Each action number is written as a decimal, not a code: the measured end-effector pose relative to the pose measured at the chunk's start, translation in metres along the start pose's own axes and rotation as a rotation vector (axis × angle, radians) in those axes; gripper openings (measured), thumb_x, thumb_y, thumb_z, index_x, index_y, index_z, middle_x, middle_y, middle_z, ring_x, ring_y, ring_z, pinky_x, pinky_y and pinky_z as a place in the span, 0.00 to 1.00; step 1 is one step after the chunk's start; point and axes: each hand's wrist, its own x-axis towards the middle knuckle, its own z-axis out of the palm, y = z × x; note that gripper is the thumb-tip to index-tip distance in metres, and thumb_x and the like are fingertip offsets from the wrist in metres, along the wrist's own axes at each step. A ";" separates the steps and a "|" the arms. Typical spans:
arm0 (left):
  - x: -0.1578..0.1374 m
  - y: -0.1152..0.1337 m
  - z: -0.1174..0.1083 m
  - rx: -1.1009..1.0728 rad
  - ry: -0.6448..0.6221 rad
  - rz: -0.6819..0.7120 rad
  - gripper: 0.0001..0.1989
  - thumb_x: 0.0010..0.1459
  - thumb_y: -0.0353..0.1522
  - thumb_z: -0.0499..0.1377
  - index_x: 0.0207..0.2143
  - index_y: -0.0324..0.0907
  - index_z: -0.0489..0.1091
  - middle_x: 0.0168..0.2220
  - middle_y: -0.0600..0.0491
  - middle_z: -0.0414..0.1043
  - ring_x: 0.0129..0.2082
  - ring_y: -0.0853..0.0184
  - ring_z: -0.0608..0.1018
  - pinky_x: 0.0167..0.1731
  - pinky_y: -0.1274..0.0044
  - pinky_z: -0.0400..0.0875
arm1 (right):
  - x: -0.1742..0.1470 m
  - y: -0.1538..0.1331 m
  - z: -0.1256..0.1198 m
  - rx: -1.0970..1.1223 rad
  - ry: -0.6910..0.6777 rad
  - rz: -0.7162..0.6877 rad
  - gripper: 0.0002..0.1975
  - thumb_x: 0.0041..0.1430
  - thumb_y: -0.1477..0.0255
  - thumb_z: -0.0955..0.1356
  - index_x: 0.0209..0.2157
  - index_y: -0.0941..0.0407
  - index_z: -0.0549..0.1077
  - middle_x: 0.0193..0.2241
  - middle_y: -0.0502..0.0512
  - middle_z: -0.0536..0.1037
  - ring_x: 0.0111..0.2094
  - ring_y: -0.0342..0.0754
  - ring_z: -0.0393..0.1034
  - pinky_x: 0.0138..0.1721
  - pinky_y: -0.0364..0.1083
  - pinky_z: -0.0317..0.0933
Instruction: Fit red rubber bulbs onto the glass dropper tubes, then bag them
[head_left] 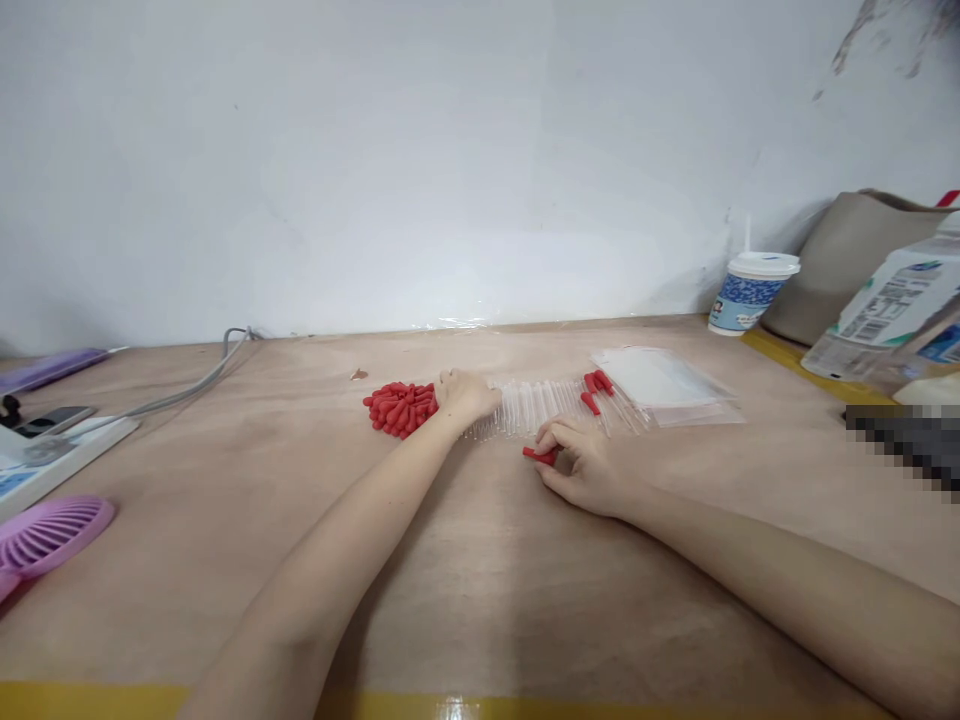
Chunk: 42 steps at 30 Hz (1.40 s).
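Note:
My right hand (581, 465) pinches a red rubber dropper bulb (538, 455) between thumb and fingers, just above the wooden table. My left hand (466, 397) is curled at the left end of a row of clear glass dropper tubes (532, 405), beside a heap of red rubber bulbs (403, 410). Its fingertips are mostly hidden, so what they grip cannot be made out. At the right end of the row, several tubes carry red bulbs (598, 383) on their far ends.
Clear plastic bags (652, 380) lie stacked right of the tubes. Farther right stand a lidded paper cup (750, 290) with a straw, a plastic bottle (885, 310) and a grey container (817, 260). At left are a pink fan (60, 535), a power strip (82, 455) and a grey cable (195, 383).

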 end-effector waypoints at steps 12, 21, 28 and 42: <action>-0.003 0.003 -0.007 0.012 -0.033 -0.005 0.23 0.50 0.42 0.51 0.40 0.34 0.71 0.47 0.36 0.67 0.50 0.49 0.65 0.45 0.66 0.61 | 0.001 0.004 0.000 -0.076 0.049 0.013 0.17 0.49 0.77 0.64 0.43 0.51 0.68 0.38 0.54 0.68 0.35 0.46 0.66 0.34 0.47 0.64; 0.005 0.008 0.000 -0.057 -0.082 -0.038 0.21 0.43 0.42 0.57 0.36 0.37 0.72 0.43 0.37 0.70 0.46 0.46 0.68 0.43 0.62 0.60 | 0.001 0.006 0.002 -0.094 0.047 -0.005 0.10 0.50 0.75 0.64 0.36 0.52 0.72 0.38 0.55 0.68 0.37 0.47 0.67 0.39 0.49 0.64; -0.009 0.007 -0.014 -0.164 -0.067 0.118 0.12 0.52 0.38 0.52 0.27 0.38 0.68 0.29 0.44 0.72 0.36 0.56 0.73 0.34 0.70 0.64 | 0.002 0.007 0.001 -0.132 0.108 0.000 0.08 0.53 0.73 0.64 0.35 0.53 0.73 0.33 0.54 0.69 0.35 0.47 0.66 0.37 0.48 0.63; -0.079 -0.050 0.013 -0.515 0.167 0.741 0.06 0.61 0.31 0.47 0.36 0.40 0.60 0.32 0.51 0.67 0.32 0.68 0.70 0.32 0.76 0.64 | 0.004 0.010 0.001 -0.106 0.148 -0.008 0.11 0.58 0.72 0.62 0.42 0.53 0.70 0.33 0.55 0.70 0.33 0.46 0.65 0.34 0.48 0.63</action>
